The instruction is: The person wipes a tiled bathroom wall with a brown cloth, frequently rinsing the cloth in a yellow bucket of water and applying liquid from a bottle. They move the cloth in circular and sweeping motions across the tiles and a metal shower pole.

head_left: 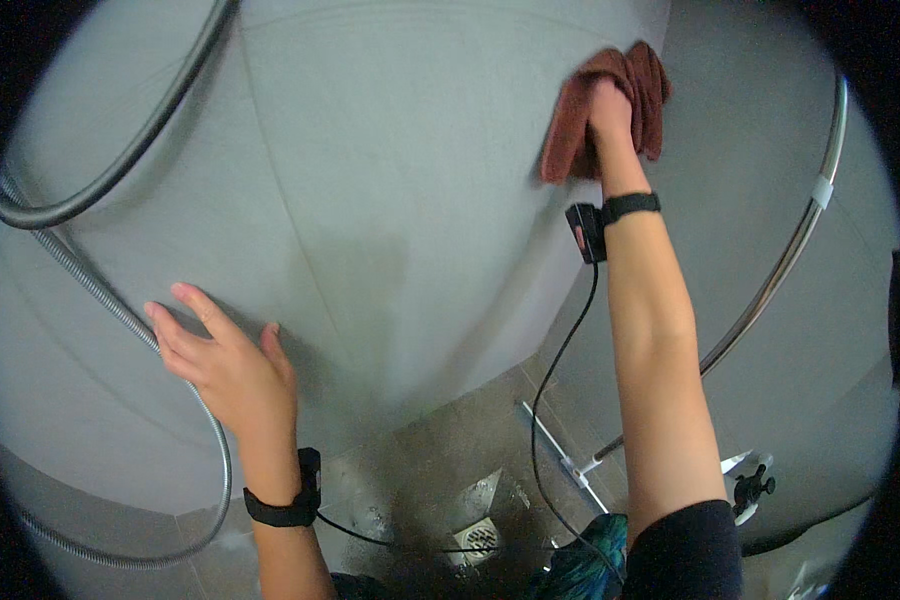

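A reddish-brown cloth (572, 125) is bunched under my right hand (611, 112), pressed against the tiled wall (420, 180) close to the corner. Its folds hide most of that hand's fingers, which grip the fabric. Lower on the left, my left hand (228, 365) has its fingers spread, by the wall, with nothing in it. Beside its fingertips runs a ribbed metal shower hose (98, 290). Each wrist wears a black strap with a small box and a thin cable.
A floor squeegee (576, 472) stands at the right, its long metal handle (775, 275) leaning up along the side wall. A square drain (478, 540) sits in the wet tiled floor (420, 470). At upper left a thick grey curved pipe (160, 125) juts out. A black valve knob (753, 487) is at lower right.
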